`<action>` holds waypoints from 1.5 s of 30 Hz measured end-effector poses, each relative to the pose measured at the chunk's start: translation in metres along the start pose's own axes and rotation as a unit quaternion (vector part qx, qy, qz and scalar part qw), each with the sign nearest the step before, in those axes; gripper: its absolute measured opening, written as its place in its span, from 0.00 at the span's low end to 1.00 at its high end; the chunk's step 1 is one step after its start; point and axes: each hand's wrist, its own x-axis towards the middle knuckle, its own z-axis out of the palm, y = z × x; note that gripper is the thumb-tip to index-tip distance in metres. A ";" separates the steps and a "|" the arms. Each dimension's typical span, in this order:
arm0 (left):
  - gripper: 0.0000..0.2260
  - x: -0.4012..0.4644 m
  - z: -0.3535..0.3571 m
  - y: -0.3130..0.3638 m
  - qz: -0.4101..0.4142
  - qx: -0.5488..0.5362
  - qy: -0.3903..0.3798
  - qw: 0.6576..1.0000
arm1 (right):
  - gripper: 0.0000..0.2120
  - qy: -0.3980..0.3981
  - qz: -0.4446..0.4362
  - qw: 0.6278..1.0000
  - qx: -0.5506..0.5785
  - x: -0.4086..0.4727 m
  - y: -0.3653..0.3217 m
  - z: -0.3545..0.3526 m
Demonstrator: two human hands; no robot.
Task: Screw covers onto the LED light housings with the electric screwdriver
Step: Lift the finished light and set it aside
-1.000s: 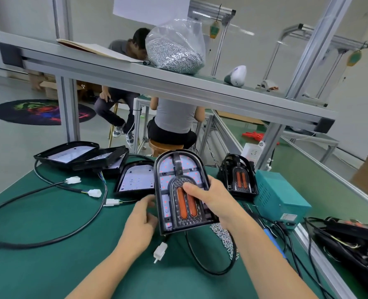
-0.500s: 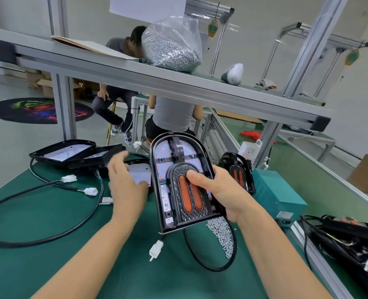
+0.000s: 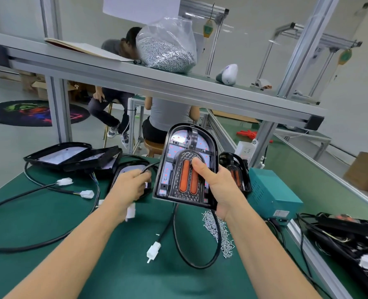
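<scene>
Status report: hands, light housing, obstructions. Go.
Right hand grips black arched LED light housing, raised. Left hand holds black cable. Loose silver screws beneath.

Bright, even indoor light fills the room, with no strong single source in view. Shadows are soft: a faint one lies on the green surface [image 3: 49, 212] under the forearms. Pale glare sheens the clear bag of screws [image 3: 168, 50] and the LED panels of the housings at far left [image 3: 60, 155]. The wide lens bows the shelf rail [image 3: 157, 83] and the uprights near the edges. The left hand [image 3: 129, 186] is slightly blurred; the centre is sharp.
</scene>
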 end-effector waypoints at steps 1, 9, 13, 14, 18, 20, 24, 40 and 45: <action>0.11 -0.004 0.001 0.002 -0.029 -0.085 -0.037 0.995 | 0.22 0.018 -0.006 1.000 0.010 0.000 0.000 0.001; 0.19 -0.038 0.038 0.023 0.003 -0.165 -0.255 0.953 | 0.17 0.167 -0.045 0.980 0.097 -0.008 0.000 -0.011; 0.19 -0.047 0.083 0.034 -0.007 -0.118 -0.191 0.974 | 0.17 0.195 -0.051 0.974 0.106 -0.018 -0.002 -0.029; 0.17 -0.049 0.094 0.036 -0.005 -0.117 -0.169 0.979 | 0.18 0.201 -0.054 0.973 0.101 -0.020 -0.003 -0.035; 0.10 -0.050 0.129 0.040 -0.015 -0.119 -0.112 0.986 | 0.17 0.227 -0.071 0.968 0.087 -0.031 -0.010 -0.058; 0.09 -0.049 0.146 0.042 -0.023 -0.126 -0.127 0.984 | 0.17 0.244 -0.082 0.963 0.076 -0.037 -0.015 -0.072; 0.07 -0.046 0.186 0.044 -0.048 -0.130 -0.177 0.974 | 0.29 0.276 -0.111 0.953 0.061 -0.055 -0.029 -0.105; 0.09 -0.093 0.388 0.039 -0.113 -0.102 -0.361 0.920 | 0.33 0.516 -0.182 0.836 0.032 -0.140 -0.050 -0.289; 0.31 -0.118 0.426 0.022 -0.016 0.045 -0.446 0.894 | 0.31 0.588 -0.172 0.791 0.004 -0.169 -0.052 -0.346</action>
